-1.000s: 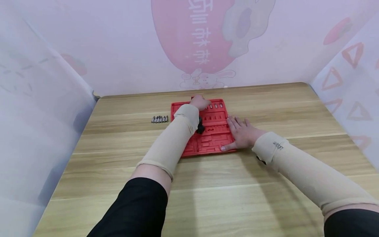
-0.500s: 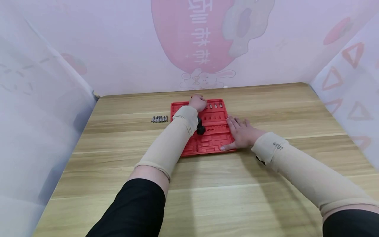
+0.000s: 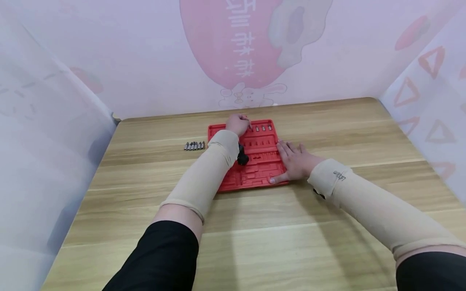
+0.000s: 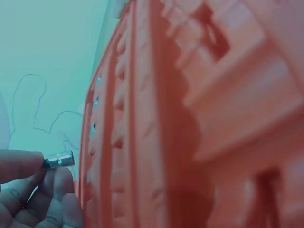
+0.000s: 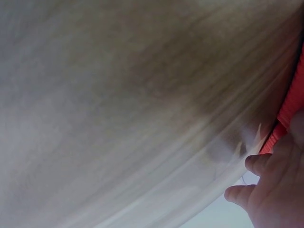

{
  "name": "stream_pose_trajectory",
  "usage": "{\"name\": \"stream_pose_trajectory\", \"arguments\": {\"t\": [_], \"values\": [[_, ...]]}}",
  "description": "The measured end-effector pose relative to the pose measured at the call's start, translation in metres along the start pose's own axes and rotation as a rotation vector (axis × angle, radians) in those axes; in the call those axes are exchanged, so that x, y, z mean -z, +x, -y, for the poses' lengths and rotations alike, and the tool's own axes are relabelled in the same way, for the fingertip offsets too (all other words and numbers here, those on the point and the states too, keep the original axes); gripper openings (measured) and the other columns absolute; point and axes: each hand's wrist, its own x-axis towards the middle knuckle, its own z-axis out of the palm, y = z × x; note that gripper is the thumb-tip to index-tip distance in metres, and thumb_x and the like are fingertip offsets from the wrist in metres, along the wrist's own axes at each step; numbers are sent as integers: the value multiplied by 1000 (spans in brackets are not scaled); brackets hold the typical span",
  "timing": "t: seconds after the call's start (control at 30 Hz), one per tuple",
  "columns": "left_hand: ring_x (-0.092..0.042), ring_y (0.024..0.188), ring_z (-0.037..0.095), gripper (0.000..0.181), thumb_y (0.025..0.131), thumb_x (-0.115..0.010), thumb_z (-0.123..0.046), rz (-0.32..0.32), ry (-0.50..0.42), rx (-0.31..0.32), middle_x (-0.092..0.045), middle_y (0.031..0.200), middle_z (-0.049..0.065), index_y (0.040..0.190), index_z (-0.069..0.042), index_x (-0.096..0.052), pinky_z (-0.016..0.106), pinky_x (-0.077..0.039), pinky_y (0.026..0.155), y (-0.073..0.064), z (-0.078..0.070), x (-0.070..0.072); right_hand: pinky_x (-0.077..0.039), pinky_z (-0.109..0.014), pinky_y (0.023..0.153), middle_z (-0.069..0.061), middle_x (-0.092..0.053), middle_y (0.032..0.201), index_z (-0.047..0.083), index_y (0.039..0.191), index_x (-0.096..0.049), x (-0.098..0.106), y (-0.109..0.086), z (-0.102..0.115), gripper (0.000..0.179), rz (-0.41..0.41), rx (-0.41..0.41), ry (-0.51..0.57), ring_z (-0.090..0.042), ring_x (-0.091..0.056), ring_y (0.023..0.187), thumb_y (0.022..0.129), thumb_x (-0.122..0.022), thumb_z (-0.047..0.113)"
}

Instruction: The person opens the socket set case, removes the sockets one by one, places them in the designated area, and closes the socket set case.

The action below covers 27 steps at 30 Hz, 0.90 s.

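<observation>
My left hand [image 3: 237,123] is over the far row of an open red moulded tool case [image 3: 257,178]. Thumb and fingers pinch a small chrome bit socket [image 4: 61,159], its dark narrower end at the fingertips, beside the case wall in the left wrist view. Three similar metal pieces [image 3: 263,128] sit in slots of the far row, to the right of that hand. My right hand [image 3: 296,163] lies with fingers spread against the case's right edge, thumb over the near right corner. The left forearm hides part of the case's left side.
Several chrome bit sockets [image 3: 194,146] lie in a row on the wooden table [image 3: 269,234], left of the case. A black wrist camera [image 3: 242,157] on the left wrist hangs over the case. Printed cloth walls [image 3: 153,56] border the table.
My left hand has shifted slightly left along the far row, and the pinched bit socket now shows at its fingertips. The right hand stays at the case edge.
</observation>
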Motion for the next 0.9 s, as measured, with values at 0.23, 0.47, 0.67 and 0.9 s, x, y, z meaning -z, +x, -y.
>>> {"name": "stream_pose_trajectory", "arguments": {"t": [0.23, 0.47, 0.67, 0.9], "values": [[-66, 99, 22, 18, 105, -59, -10, 4, -163, 37, -67, 117, 12, 116, 1, -68, 33, -55, 84, 7, 6, 13, -3, -65, 120, -26, 4, 169, -9, 160, 2, 1, 3, -1, 131, 6, -3, -10, -45, 0, 154, 86, -55, 83], [-66, 86, 20, 23, 105, -57, -7, 13, -302, 42, -66, 104, 14, 123, 5, -65, 37, -58, 84, 13, 14, 31, -4, -66, 119, -26, 4, 168, -9, 160, 1, -1, 4, -5, 130, 11, -5, -13, -46, -1, 154, 87, -55, 83], [-69, 87, 23, 31, 107, -55, -9, 25, -336, 33, -62, 108, 14, 134, 6, -60, 37, -60, 81, 17, 23, 44, -4, -66, 119, -27, 4, 168, -9, 160, 1, -2, 4, -6, 130, 5, -3, -6, -46, -2, 154, 86, -54, 83], [-69, 85, 20, 33, 107, -54, -7, -12, -361, 36, -62, 112, 16, 135, 8, -58, 26, -59, 68, 13, 30, 57, -4, -67, 119, -27, 4, 168, -9, 160, 1, -2, 5, -9, 130, 2, -3, -1, -46, -2, 154, 87, -57, 81]]}}
